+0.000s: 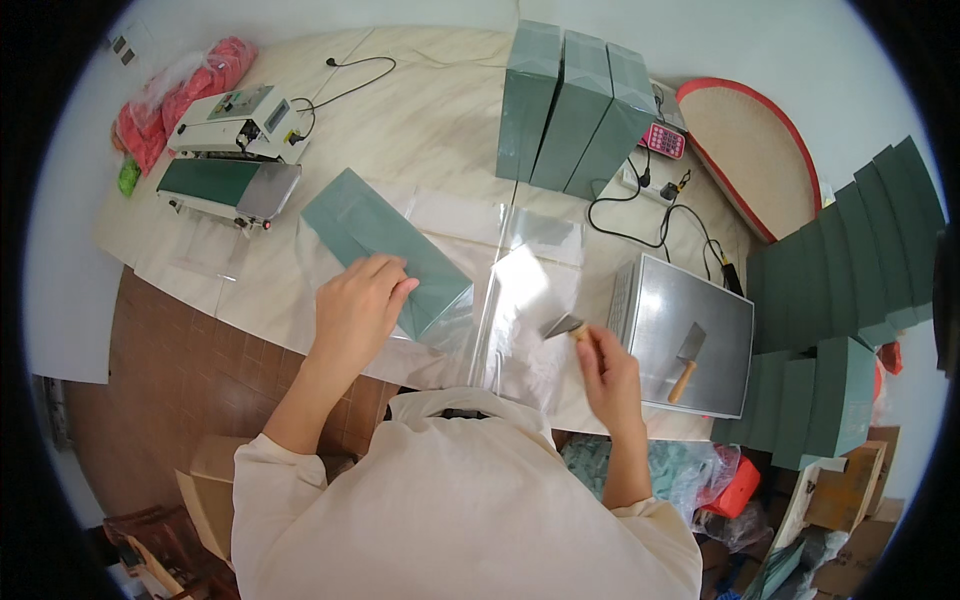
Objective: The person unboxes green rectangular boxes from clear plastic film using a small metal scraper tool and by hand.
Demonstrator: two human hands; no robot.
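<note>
A long green box (390, 247) in clear film lies at a slant on the table. My left hand (364, 300) holds it at its near long side, fingers curled over the top; the fingertips are partly hidden. In my right hand (611, 371) is a scraper (566, 325) with a wooden handle and a flat metal blade, raised over clear plastic film (529, 330) right of the box. Farther right, a second wooden-handled scraper (686, 364) rests on a flat metal-topped hot plate (645, 382).
A band sealer (225, 165) stands at the left. Several wrapped green boxes (570, 112) stand upright at the back, near black cables (630, 236) and a pink calculator (664, 140). Stacked green boxes (825, 277) line the right side. A red-rimmed board (757, 150) leans at the wall.
</note>
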